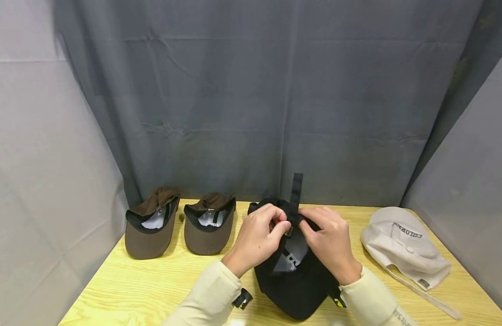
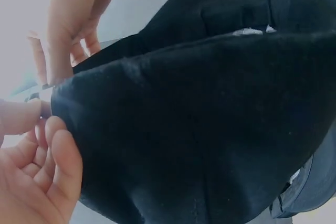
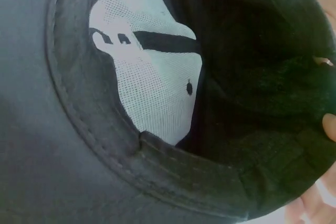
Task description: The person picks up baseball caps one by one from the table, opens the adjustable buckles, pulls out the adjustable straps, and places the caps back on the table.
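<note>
A black cap is held brim toward me, its inside facing up, with white mesh lining visible. Its back strap points upward, the end loose. Thumb and fingers of my left hand pinch the back edge beside a small buckle. Just opposite, my right hand pinches the base of the strap. Both hands meet at the cap's edge in the left wrist view. Only a few right-hand fingertips show in the right wrist view; the cap hides the others.
Two brown caps stand side by side at the table's back left, insides showing. A beige cap with lettering lies on the right, its strap trailing forward. Grey cloth hangs behind the wooden table.
</note>
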A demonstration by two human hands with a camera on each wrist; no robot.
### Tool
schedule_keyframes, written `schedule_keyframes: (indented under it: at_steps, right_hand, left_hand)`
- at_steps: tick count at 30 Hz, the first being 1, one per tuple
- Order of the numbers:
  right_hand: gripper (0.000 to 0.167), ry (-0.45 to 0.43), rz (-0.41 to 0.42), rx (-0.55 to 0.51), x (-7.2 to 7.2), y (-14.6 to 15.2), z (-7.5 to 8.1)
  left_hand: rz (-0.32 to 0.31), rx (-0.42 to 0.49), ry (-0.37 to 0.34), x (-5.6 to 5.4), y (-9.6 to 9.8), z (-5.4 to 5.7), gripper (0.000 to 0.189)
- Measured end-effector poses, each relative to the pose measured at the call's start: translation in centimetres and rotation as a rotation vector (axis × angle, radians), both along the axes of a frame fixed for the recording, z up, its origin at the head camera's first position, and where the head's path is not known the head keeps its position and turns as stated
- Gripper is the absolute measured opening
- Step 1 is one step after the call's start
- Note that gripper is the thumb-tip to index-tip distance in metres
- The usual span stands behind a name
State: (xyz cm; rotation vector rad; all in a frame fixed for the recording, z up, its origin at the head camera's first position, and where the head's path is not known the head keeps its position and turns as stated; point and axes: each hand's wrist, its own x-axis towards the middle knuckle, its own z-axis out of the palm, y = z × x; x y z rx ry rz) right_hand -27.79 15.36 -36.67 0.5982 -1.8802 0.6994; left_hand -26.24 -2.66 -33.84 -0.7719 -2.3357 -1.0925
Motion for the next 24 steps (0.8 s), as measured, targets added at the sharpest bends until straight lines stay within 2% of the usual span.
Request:
schedule_keyframes:
  at_steps: [3, 7, 12, 16, 20, 24]
  right_hand:
    - [0.019, -0.035, 0.017, 0.014, -0.1, 0.2, -0.2]
    - [0.019, -0.041, 0.020, 0.074, -0.4, 0.5, -0.8]
    - [0.020, -0.036, -0.018, 0.131, -0.7, 1.2, -1.2]
    - [0.020, -0.025, 0.001, 0.128, -0.5, 1.3, -1.1]
    - [0.018, 0.046, 0.041, 0.110, -0.1, 1.0, -0.8]
    - [0.016, 0.177, 0.087, 0.105, 0.1, 0.6, -0.3]
  left_hand:
    - [0.006, -0.005, 0.013, 0.0, -0.2, 0.0, 0.011]
    - [-0.004, -0.002, 0.044, 0.0, -0.5, 0.0, 0.011]
    - [-0.026, 0.065, 0.122, 0.4, -0.6, 0.1, 0.012]
    - [-0.037, 0.100, 0.138, 0.6, -0.4, 0.7, 0.009]
    - [-0.036, 0.135, 0.109, 0.6, -0.1, 1.3, 0.005]
    - [-0.040, 0.168, 0.046, 0.6, 0.0, 1.4, 0.006]
